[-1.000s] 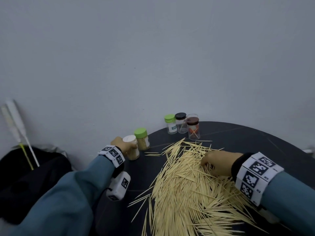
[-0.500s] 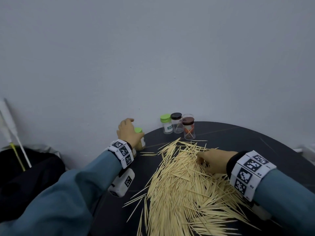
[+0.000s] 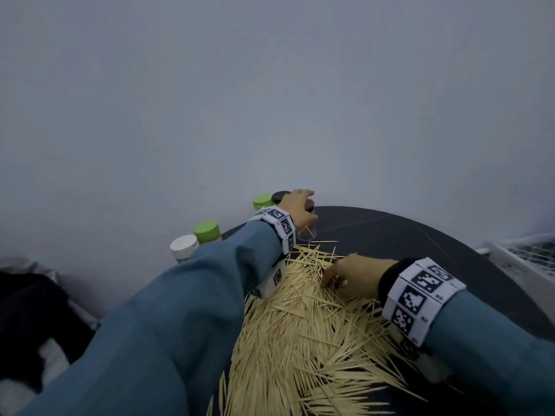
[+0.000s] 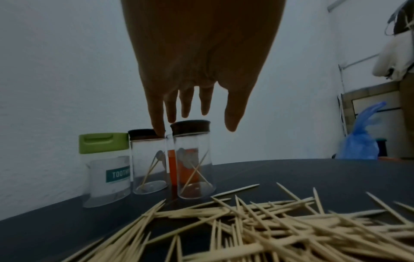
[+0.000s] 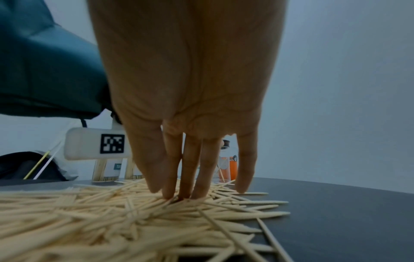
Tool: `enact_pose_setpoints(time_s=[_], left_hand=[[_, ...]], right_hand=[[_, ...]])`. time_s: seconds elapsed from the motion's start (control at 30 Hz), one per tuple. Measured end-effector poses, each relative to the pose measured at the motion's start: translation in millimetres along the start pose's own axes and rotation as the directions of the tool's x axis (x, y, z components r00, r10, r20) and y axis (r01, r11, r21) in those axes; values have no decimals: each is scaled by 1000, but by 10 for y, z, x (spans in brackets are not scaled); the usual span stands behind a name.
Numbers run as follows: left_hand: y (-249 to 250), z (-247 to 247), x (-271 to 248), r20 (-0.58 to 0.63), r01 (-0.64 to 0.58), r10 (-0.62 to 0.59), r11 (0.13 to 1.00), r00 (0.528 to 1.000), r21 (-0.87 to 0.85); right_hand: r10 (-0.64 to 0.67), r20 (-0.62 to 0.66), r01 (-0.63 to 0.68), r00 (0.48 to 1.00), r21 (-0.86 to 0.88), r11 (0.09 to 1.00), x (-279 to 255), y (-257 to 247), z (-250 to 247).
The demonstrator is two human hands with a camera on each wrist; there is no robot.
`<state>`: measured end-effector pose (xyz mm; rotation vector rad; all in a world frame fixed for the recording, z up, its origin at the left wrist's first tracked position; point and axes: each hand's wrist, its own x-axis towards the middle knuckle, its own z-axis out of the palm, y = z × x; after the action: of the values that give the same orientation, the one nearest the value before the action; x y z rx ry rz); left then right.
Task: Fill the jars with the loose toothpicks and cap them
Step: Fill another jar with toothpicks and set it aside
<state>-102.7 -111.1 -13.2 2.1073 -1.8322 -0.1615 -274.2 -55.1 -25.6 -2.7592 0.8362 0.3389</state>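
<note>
- A pale grey wall stands behind a dark round counter (image 3: 420, 235); off its right edge a blue plastic bag (image 4: 360, 141) shows in the left wrist view.
- A broad heap of loose toothpicks (image 3: 300, 340) covers the near middle of the counter.
- At the far edge, against the wall, three clear jars stand in a row: a green-capped jar (image 4: 105, 168) with a teal label, a black-capped jar (image 4: 147, 159), and a brown-capped jar (image 4: 193, 159) with an orange label. The two dark-capped jars each hold only a few toothpicks.
- The left hand (image 3: 297, 208) hangs over that row, fingers (image 4: 156, 113) straight and spread, gripping nothing. One fingertip touches the black cap; the thumb is apart from the brown cap, to its right.
- The right hand (image 3: 351, 277) rests on the far part of the heap, fingers (image 5: 172, 170) extended downward with tips pressed into the toothpicks, not curled round any.
- Further left along the rim stand a second green-capped jar (image 3: 207, 231) and a white-capped jar (image 3: 183, 246), both with toothpicks inside, just beside each other and partly hidden by the left sleeve (image 3: 180, 310).
</note>
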Motion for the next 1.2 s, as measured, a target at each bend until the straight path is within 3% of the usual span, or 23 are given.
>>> enact_pose_setpoints(time_s=[0.13,0.37,0.6,0.93,1.2], left_hand=[[7,78,123,106,-18,-4,979,994,205],[-54,51,152,22,26,-32,970,999,241],[-113,-24,11,30,77,-78,996,996,33],[-2,-557,-532,-206,35,-123,922,971,-387],[3,-576,-1205,-158,-56,-30,858,987,-511]], right_hand=[[-2,-2,2,1000,16,1000,-13,15,2],[1,-5,-1,1000,9,1000,13,37,16],[3,6,-3,1000,11,1000,15,38,17],[31,14,-32,999,33,999,-6,10,19],[-10,-32,14,999,123,992,-26,54,-11]])
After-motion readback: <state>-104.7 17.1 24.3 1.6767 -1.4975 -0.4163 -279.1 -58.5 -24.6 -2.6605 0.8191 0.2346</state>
